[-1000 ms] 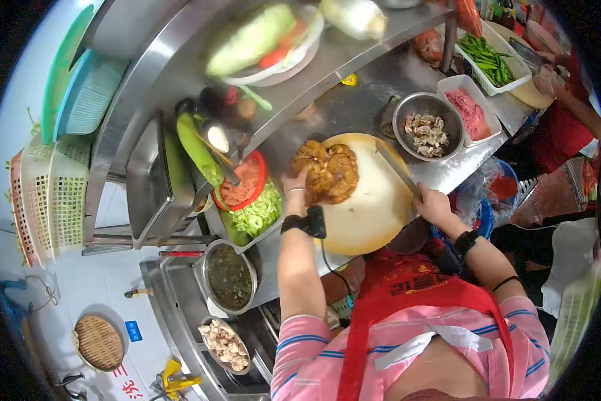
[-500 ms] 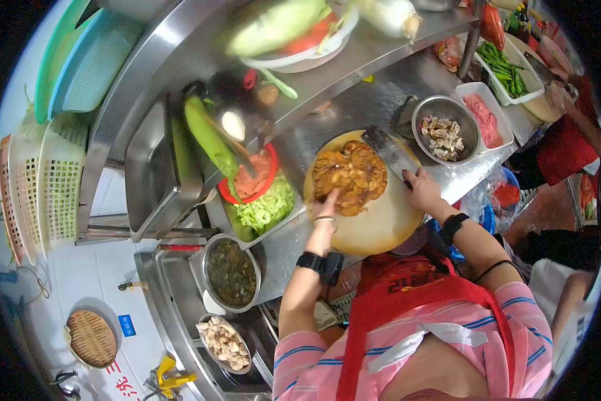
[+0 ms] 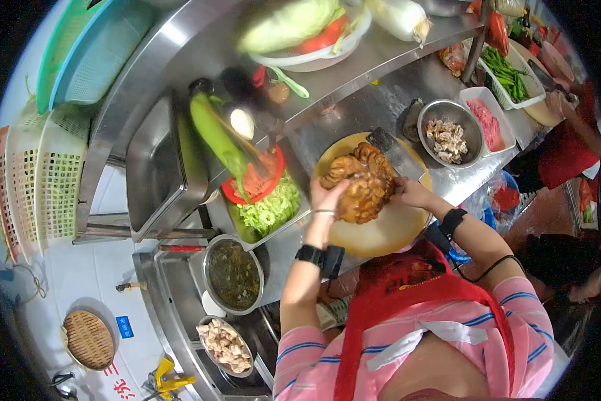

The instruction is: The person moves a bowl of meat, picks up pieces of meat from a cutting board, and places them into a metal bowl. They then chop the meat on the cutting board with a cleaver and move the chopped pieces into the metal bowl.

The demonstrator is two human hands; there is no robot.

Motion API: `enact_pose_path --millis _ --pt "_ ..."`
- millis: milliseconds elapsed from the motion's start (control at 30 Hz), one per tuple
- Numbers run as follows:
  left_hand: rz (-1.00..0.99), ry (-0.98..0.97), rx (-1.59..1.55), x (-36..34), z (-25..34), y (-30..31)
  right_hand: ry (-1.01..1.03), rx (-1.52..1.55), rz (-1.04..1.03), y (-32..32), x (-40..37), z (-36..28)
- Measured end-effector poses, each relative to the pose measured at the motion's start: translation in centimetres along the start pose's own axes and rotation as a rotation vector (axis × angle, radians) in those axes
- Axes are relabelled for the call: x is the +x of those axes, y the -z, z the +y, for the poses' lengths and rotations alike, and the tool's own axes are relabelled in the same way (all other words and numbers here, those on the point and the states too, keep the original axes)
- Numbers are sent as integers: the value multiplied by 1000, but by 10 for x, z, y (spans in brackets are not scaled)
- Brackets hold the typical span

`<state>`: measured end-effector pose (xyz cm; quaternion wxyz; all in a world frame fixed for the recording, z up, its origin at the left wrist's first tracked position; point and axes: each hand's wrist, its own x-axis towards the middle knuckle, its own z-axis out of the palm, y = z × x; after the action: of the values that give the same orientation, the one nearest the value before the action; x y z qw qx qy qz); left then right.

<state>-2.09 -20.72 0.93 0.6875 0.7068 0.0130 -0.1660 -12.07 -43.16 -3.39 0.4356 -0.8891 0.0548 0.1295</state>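
Note:
A large brown, lumpy piece of food (image 3: 362, 184) is held between my two hands over a round yellowish cutting board (image 3: 361, 239). Its left side is gripped by my left hand (image 3: 327, 198), fingers pressed against it. My right hand (image 3: 409, 192) clasps the right edge, its fingertips partly hidden behind the food. Just beyond, a cleaver (image 3: 402, 159) lies flat on the board's upper right, beside the brown piece. Whether the food's underside touches the board cannot be made out.
Right of the board are a steel bowl of grey pieces (image 3: 447, 138) and a white tub of pink meat (image 3: 486, 120). On the left stand a tray of chopped greens (image 3: 270, 206) and a pot of dark liquid (image 3: 232, 274). A co-worker's red garment (image 3: 574, 147) shows at right.
My right hand has left the cleaver and taken hold of the brown food's right side. My left hand now grips the left side, and the food looks lifted or tilted.

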Motion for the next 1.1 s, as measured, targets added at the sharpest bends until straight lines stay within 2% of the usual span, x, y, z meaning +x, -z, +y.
enact_pose_path --millis 33,67,133,200,233,267,300,333,400,467,533,700,767,833,1000,1100 --pt "33 -128 214 4 -15 5 -4 -1 3 3 1 4" --pt "30 -128 213 1 -21 7 17 11 26 6 2 8" --pt "-31 -335 441 -11 -14 8 40 23 54 22 -2 -4" --pt "-81 -321 390 -35 11 4 281 -82 460 44 -12 -31" --pt "-159 -410 600 -42 23 5 276 -81 460 56 -15 -45" --pt "-239 -500 810 -45 29 7 454 -264 394 68 -17 -58" --pt "-326 -487 846 -43 34 8 630 -448 326 75 -17 -66" --pt "-331 -489 848 -43 38 6 626 -446 331 75 -15 -67" --pt "-363 -764 1092 -48 50 0 545 -302 -75 74 -12 -68" --pt "-350 -812 1171 -54 60 -13 578 -289 -78 70 -12 -70" --pt "-316 -732 1316 -56 59 -21 428 -422 -53 70 -21 -88" --pt "-288 -804 1308 -59 51 -20 355 -480 -32 68 -24 -91" --pt "-132 -819 1350 -65 45 -22 331 -500 -26 66 -21 -88" --pt "-76 -833 1353 -64 35 -21 231 -475 12 64 -18 -84" --pt "15 -847 1338 -72 14 -20 187 -417 51 61 -9 -76" --pt "180 -929 1208 -77 -11 -20 149 -373 65 65 -8 -77"
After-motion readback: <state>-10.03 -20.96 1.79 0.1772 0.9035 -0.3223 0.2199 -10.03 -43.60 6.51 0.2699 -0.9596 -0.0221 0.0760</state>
